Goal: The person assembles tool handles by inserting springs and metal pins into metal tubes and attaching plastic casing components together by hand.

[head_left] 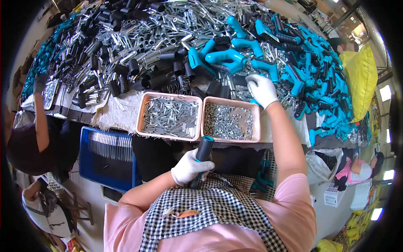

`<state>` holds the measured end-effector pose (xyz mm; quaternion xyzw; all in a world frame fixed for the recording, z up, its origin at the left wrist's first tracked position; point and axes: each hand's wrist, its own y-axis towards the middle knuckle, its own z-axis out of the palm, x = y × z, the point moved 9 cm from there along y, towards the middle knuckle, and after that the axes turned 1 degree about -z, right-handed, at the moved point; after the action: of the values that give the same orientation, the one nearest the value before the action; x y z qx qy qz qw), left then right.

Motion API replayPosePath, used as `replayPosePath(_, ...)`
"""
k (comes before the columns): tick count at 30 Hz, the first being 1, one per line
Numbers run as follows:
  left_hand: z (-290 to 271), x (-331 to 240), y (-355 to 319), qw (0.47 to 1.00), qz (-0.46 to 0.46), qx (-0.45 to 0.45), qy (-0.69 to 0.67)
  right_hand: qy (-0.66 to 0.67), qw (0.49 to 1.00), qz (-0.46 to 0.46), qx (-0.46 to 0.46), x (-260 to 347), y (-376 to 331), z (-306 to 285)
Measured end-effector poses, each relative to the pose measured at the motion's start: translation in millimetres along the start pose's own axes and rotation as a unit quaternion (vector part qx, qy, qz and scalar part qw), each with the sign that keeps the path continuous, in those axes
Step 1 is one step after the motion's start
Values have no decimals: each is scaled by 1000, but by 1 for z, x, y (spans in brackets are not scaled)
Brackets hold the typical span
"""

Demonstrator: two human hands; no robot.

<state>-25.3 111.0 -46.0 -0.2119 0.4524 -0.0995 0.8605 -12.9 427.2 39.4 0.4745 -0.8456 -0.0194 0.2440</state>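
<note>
My left hand (191, 168), in a white glove, is closed around a dark handle tube (205, 148) with a teal ring inside its upper end. The tube stands almost upright in front of my checked apron. My right hand (262, 91), also gloved in white, reaches to the near side of the parts pile, fingers curled together and pointing down. What lies under its fingertips is hidden. Just below that hand sits a pink tray (257, 122) of small metal pieces. Beside it, a second pink tray (140, 122) holds short metal pins.
Metal tubes (168, 35) and black sleeves (133, 66) are heaped across the table. Teal curved handles (226, 57) pile up at the right, near a yellow sack (359, 82). A blue crate (86, 157) with metal strips stands lower left. Other people sit at both sides.
</note>
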Motion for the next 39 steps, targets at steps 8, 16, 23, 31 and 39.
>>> replayPosePath(8,11,2,8,999,-10,-19,38,-73,988,-36,130,30,-6,42)
replayPosePath(16,11,-2,-3,997,31,-51,38,-185,956,-12,226,39,11,82)
replayPosePath(23,14,2,-9,997,27,-57,50,-224,927,24,300,34,16,91)
replayPosePath(31,-3,-7,-22,991,85,-89,57,-137,962,-46,233,20,12,63)
replayPosePath(39,-16,-37,-14,978,128,-127,109,-187,979,-6,79,17,8,-11)
